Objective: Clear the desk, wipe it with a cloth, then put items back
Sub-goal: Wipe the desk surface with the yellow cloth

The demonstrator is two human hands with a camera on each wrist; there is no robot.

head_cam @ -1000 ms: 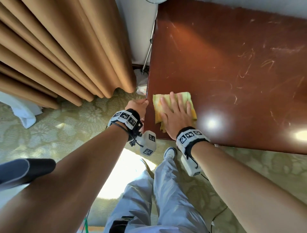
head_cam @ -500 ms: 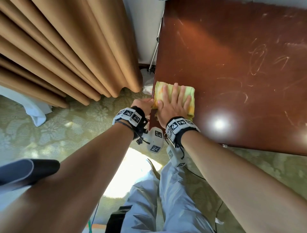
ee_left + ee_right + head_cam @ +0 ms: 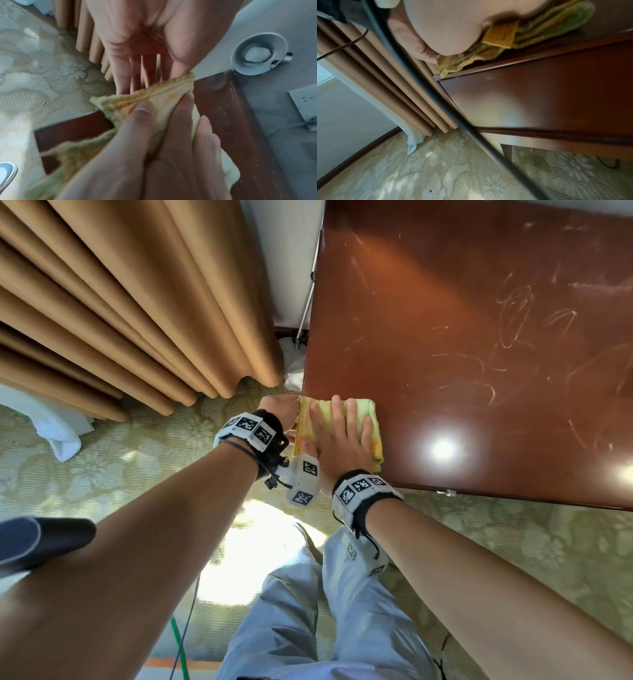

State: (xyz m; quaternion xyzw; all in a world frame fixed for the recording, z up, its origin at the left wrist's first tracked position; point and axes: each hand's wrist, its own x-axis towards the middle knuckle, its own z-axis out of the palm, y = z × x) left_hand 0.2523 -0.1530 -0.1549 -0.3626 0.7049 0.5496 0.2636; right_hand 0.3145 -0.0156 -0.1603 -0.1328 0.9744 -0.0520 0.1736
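Note:
A folded yellow-green cloth [image 3: 376, 440] lies on the front left corner of the red-brown desk [image 3: 479, 337], overhanging its left edge. My right hand [image 3: 339, 446] presses flat on the cloth with straight, spread fingers. My left hand [image 3: 279, 412] is held against the desk's left edge, just beside the cloth. In the left wrist view the left hand [image 3: 137, 40] is open, fingers straight, with the cloth's edge [image 3: 154, 97] at its thumb. The right wrist view shows the cloth [image 3: 547, 27] bunched under the right hand [image 3: 445, 27], with an orange label on it.
Tan curtains [image 3: 137, 302] hang left of the desk above patterned carpet. A metal lamp pole [image 3: 308, 285] runs down the gap by the wall. A grey lamp head [image 3: 259, 54] and a wall socket [image 3: 305, 102] sit behind the desk. A dark padded object [image 3: 41, 539] is at far left.
My right hand has slid the cloth leftward across the desk's front corner until it overhangs the left edge. The left hand has stayed at that edge.

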